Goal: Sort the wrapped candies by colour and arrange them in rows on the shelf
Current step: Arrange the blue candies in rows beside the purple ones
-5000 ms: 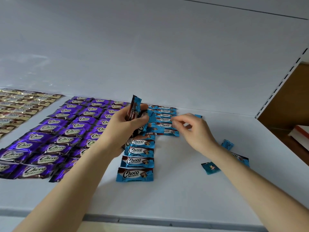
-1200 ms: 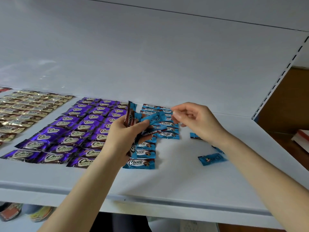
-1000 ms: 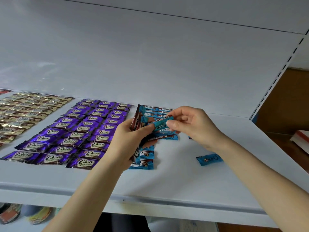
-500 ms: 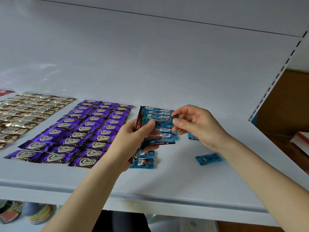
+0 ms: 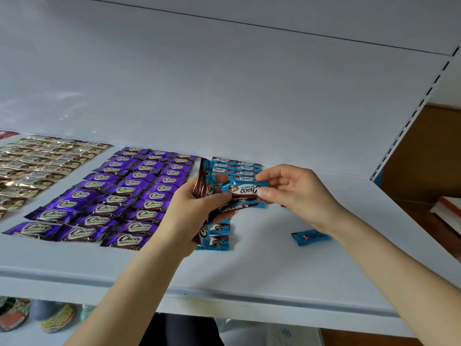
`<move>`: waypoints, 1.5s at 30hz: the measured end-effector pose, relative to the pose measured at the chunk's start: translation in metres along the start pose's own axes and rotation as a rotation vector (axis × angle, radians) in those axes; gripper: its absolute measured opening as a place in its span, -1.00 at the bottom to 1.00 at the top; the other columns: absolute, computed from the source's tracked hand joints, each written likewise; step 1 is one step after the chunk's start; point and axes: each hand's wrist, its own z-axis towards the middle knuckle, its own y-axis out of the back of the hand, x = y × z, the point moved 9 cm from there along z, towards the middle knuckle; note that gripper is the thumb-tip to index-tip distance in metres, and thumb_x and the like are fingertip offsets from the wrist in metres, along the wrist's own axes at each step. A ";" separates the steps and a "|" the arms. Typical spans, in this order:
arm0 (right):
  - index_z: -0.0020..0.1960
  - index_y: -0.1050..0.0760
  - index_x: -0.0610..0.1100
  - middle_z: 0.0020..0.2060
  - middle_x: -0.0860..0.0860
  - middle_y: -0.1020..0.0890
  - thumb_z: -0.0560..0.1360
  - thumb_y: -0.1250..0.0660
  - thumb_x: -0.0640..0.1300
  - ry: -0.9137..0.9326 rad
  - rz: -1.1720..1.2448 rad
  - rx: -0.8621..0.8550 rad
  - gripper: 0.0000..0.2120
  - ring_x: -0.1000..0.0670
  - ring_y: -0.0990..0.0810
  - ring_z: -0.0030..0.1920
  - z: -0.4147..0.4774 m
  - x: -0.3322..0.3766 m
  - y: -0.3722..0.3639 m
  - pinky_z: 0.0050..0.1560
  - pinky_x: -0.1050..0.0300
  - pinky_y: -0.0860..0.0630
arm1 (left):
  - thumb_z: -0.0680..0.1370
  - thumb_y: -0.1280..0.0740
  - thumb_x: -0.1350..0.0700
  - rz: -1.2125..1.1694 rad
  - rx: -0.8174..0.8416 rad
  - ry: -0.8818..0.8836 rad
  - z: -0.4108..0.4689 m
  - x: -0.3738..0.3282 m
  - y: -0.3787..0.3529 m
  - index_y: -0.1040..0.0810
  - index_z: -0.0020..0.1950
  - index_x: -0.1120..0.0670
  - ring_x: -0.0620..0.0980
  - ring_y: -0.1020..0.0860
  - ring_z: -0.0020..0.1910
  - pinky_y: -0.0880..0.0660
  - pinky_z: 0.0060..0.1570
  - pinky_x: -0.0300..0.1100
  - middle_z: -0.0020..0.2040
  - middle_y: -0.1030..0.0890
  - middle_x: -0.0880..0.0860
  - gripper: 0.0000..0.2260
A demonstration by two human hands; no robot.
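On the white shelf (image 5: pixel 274 265) lie rows of wrapped candies: gold ones (image 5: pixel 37 166) at the left, purple ones (image 5: pixel 119 198) in the middle, blue ones (image 5: pixel 237 167) at the right. My left hand (image 5: pixel 189 218) grips a bunch of blue candies (image 5: pixel 204 181) held upright above the blue rows. My right hand (image 5: pixel 294 193) pinches the right end of one blue candy (image 5: pixel 243 190), whose left end rests against my left thumb. A loose blue candy (image 5: pixel 310 237) lies on the shelf under my right wrist.
The shelf's back panel (image 5: pixel 224 96) rises behind the rows. A slotted upright (image 5: pixel 409 113) marks the right end. Beyond it stands brown furniture with a white box (image 5: pixel 446 211). Colourful packets (image 5: pixel 15 315) lie below the shelf's front edge.
My right hand pulled one blue candy out of the bunch in my left hand and turned it flat, label up. The view has shifted slightly.
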 end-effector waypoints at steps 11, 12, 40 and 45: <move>-0.07 -0.50 -0.08 -0.22 -0.04 -0.58 0.53 -0.19 -0.37 -0.116 0.064 -0.067 -0.78 0.09 -0.58 -0.32 0.011 -0.020 0.021 -0.32 0.31 -0.50 | 0.48 -0.36 0.27 0.010 -0.043 0.010 -0.003 0.000 0.003 -0.56 -0.07 0.18 -0.01 -0.66 -0.30 -0.61 -0.30 -0.19 -0.25 -0.68 0.12 -0.95; -0.08 -0.50 -0.04 -0.19 -0.03 -0.58 0.55 -0.17 -0.36 -0.112 -0.076 -0.047 -0.74 0.11 -0.53 -0.29 0.015 -0.022 0.025 -0.31 0.30 -0.48 | 0.50 -0.35 0.22 -0.032 -0.077 0.017 -0.001 0.000 0.008 -0.55 -0.07 0.19 -0.02 -0.66 -0.30 -0.61 -0.30 -0.19 -0.24 -0.67 0.13 -0.94; 0.08 -0.60 -0.14 0.01 -0.07 -0.57 0.50 -0.32 -0.19 0.145 -0.867 0.168 -0.82 -0.04 -0.51 0.06 0.009 -0.055 -0.021 0.11 0.04 -0.42 | 0.54 -0.23 0.31 -0.482 -0.094 0.268 0.001 0.011 0.017 -0.49 -0.03 0.29 -0.04 -0.65 -0.36 -0.58 -0.41 -0.28 -0.27 -0.67 0.19 -0.92; 0.08 -0.60 -0.18 0.03 -0.09 -0.58 0.50 -0.32 -0.21 0.182 -0.831 0.107 -0.81 -0.05 -0.52 0.07 0.009 -0.055 -0.022 0.11 0.07 -0.44 | 0.52 -0.24 0.31 -0.480 -0.103 0.266 0.002 0.011 0.018 -0.54 -0.04 0.20 -0.02 -0.62 -0.31 -0.58 -0.29 -0.25 -0.33 -0.65 0.16 -0.90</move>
